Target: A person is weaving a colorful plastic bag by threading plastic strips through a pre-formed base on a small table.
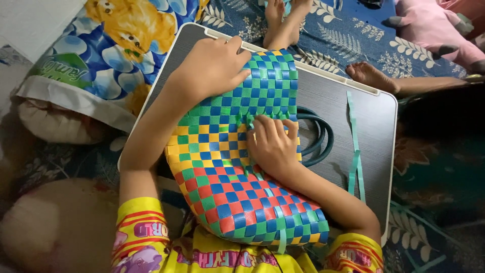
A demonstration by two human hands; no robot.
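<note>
Dark lap tray (353, 116), woven basket (237, 151) under both my hands.
Left hand (214, 65) flat on its far end; right hand (273, 146) pinches a strip; long axis runs away from me.

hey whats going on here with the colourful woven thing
A person is working on a checkered basket woven from blue, green, yellow and red plastic strips, which lies on a dark lap tray with a white rim. The left hand presses flat on the basket's upper end, while the right hand fingers the strip ends near its middle. Loose pale green strips lie on the tray beside dark teal looped handles.
</note>
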